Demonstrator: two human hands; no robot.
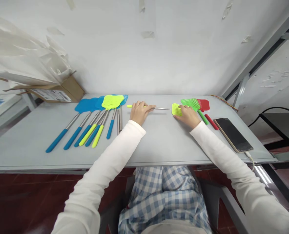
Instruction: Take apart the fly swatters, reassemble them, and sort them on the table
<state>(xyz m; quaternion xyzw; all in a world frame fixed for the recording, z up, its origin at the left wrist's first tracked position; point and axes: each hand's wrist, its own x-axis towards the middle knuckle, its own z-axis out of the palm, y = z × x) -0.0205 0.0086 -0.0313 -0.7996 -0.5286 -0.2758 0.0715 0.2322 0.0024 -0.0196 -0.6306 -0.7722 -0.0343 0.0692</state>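
Observation:
My left hand is closed round a telescopic metal rod with a yellow-green handle, which lies sideways just above the table. The rod's bare tip points right, a small gap short of a yellow-green fly swatter head. My right hand grips that mesh head, covering its right side. Beyond the right hand are a green swatter head and a red one. Near them lie a green handle and a red handle.
Several blue and yellow-green fly swatters lie overlapping at the left, with bare metal rods beside them. A cardboard box stands at the back left. A phone with a charging cable rests on the grey table at the right.

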